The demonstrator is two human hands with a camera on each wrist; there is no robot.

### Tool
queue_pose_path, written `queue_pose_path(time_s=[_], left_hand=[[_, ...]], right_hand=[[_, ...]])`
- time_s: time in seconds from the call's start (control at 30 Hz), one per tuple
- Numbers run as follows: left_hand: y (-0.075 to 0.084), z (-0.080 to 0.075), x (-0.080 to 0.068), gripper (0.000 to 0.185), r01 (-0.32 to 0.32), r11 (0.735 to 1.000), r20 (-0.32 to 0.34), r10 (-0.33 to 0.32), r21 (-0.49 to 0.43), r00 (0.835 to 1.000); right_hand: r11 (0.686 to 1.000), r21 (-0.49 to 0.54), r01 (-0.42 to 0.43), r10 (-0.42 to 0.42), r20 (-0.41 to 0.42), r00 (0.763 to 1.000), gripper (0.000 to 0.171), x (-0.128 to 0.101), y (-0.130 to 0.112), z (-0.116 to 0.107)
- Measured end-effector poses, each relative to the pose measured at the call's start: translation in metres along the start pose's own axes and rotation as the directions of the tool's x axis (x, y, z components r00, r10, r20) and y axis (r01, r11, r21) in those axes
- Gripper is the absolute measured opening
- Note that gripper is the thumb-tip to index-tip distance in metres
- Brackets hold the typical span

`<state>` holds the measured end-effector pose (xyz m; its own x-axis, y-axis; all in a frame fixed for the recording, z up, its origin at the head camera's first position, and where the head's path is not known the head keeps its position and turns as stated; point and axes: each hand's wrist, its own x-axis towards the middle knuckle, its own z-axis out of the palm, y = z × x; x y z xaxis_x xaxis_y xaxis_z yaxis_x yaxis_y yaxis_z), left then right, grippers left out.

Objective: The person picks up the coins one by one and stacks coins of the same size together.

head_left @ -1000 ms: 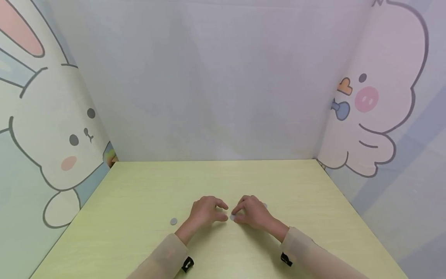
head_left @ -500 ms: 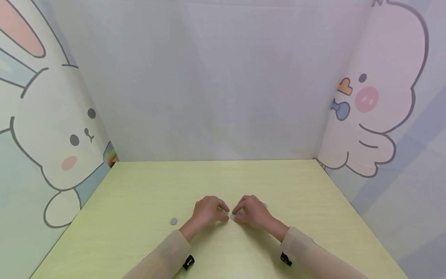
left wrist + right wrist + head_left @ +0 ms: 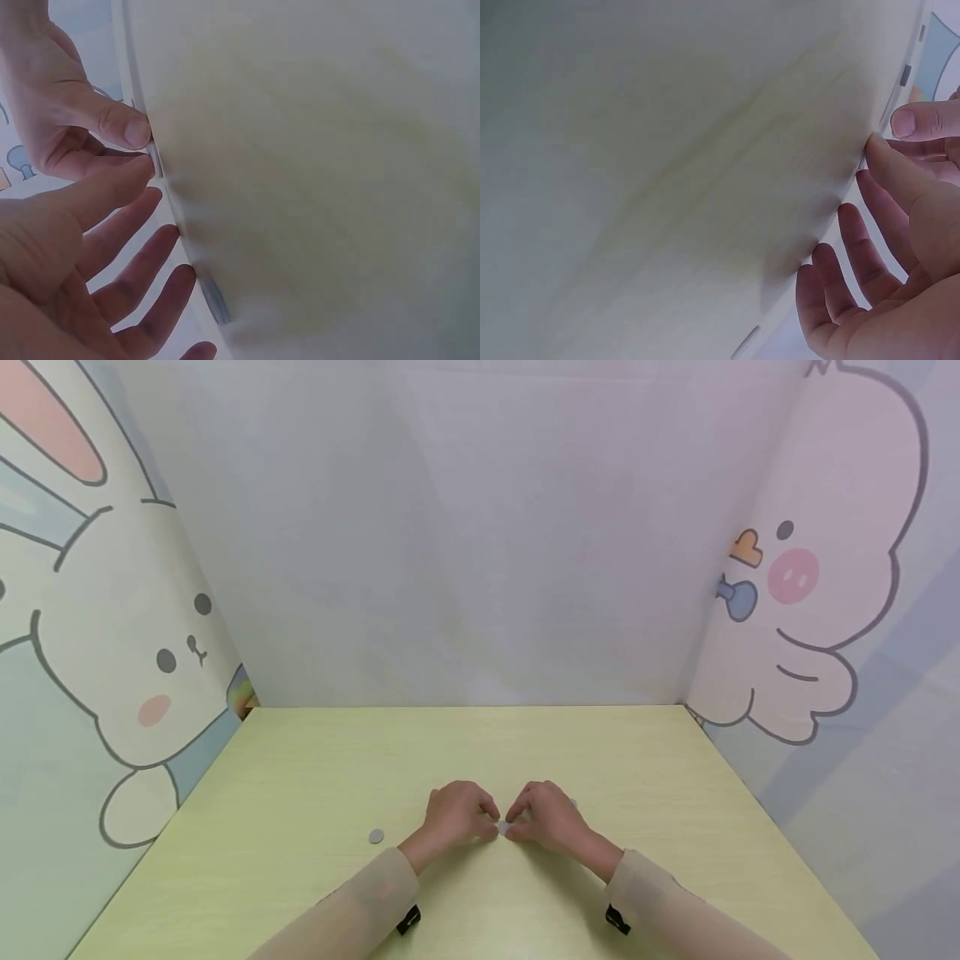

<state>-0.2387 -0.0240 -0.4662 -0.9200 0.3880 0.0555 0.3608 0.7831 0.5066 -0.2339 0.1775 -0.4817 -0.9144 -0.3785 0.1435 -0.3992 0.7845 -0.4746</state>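
Both hands meet at mid-surface. Left hand (image 3: pixel 455 814) and right hand (image 3: pixel 550 817) each pinch, thumb against forefinger, one small grey disc (image 3: pixel 502 828) lying flat between their fingertips; the two-sided pinch likely serves to get under its thin edge. Being round, the disc has no long axis; its face points up. A second grey disc (image 3: pixel 376 836) lies apart to the left on the yellow-green surface (image 3: pixel 315 777); another edge (image 3: pixel 573 802) shows behind the right hand.
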Motion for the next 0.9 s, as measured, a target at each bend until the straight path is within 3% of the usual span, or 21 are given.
queue_pose_path(time_s=[0.9], left_hand=[[0.003, 0.011, 0.002, 0.012, -0.079, 0.992, -0.072, 0.087, 0.101, 0.994]], right_hand=[[1.0, 0.014, 0.0, 0.0, -0.008, 1.0, 0.012, -0.001, -0.003, -0.002]])
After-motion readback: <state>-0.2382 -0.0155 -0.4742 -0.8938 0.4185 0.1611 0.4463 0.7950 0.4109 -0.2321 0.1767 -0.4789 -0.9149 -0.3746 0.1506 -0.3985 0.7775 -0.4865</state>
